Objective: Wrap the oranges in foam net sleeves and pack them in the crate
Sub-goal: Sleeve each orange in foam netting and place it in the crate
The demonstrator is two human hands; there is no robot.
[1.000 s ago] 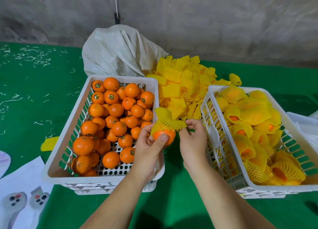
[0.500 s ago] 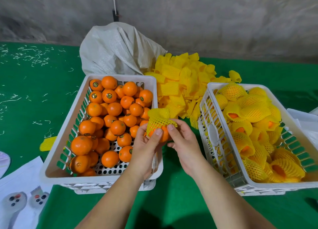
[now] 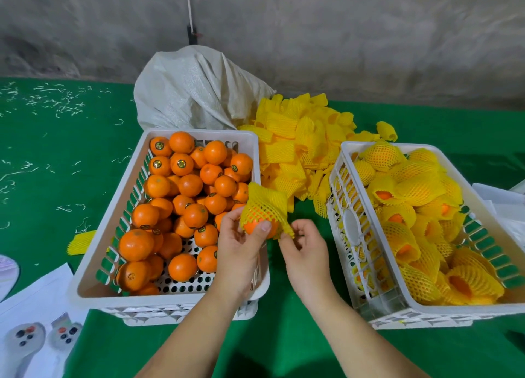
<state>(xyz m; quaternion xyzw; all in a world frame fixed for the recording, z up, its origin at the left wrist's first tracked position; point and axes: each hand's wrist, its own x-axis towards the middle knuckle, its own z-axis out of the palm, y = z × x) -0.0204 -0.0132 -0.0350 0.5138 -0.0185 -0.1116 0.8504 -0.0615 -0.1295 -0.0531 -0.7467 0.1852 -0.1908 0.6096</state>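
— Green cloth [image 3: 71, 161] over the whole table, a bare grey wall behind, and two white crates side by side. How far along would you say they are?

— Past halfway by the look of it, though that's my guess. The right crate [image 3: 335, 176] is heaped with netted fruit, yellow mesh nearly to the rim. The left crate [image 3: 199, 134] has a good pile of bare oranges [image 3: 181, 187], thick at the far end, with its perforated floor showing at the near end.

— And the one in hand?

— Partway dressed. The left hand [image 3: 238, 252] grips an orange [image 3: 260, 227] from below, thumb across its front, just over the near right corner of the left crate. A foam net sleeve [image 3: 265, 203] is stretched over its top half; the bottom is bare.

— The other hand?

— The right hand [image 3: 305, 250] pinches the sleeve's lower edge between fingertips, at the right side of the fruit. I'd judge it needs tugging down, then a short trip to the right crate.

— Sleeves enough?

— A big loose pile of sleeves [image 3: 298, 144] lies between the crates, in front of a white sack [image 3: 193, 90].
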